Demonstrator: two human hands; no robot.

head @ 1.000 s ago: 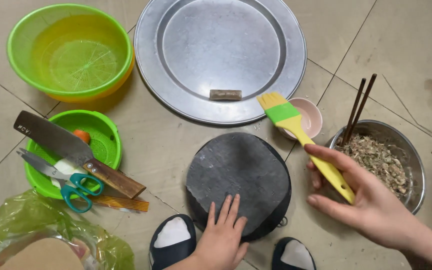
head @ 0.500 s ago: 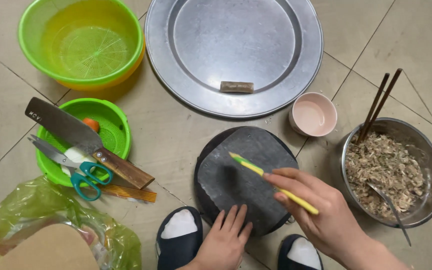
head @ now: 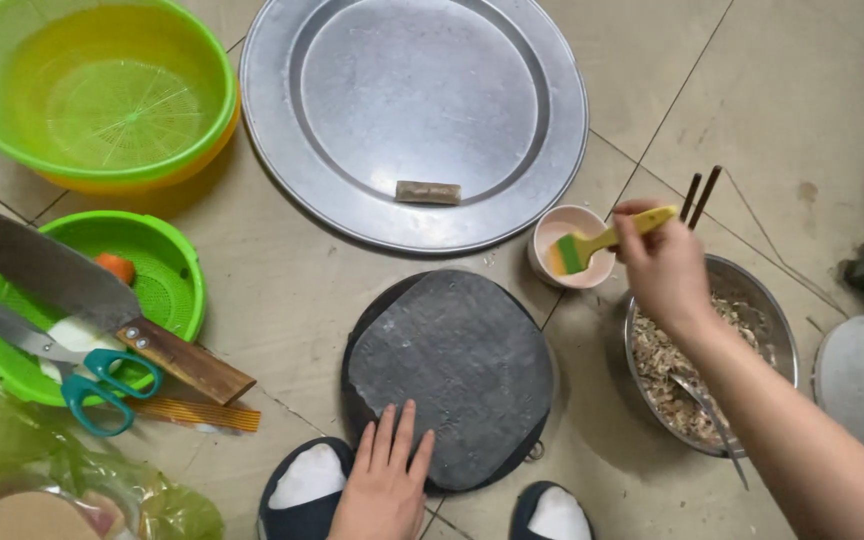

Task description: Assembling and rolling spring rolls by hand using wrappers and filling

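Our left hand (head: 384, 480) lies flat at 6 o'clock, palm down, fingers together pointing to 12. Our right hand (head: 664, 268) reaches from 4 o'clock, fingers pinched shut.

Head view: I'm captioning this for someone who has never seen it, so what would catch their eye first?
Likely the dark round sheet on a board at centre, its near edge pressed by the left hand. Next, the right hand dipping a yellow-handled brush into a small pink bowl. Behind them lies a big round metal tray, with two bright green baskets at the left.
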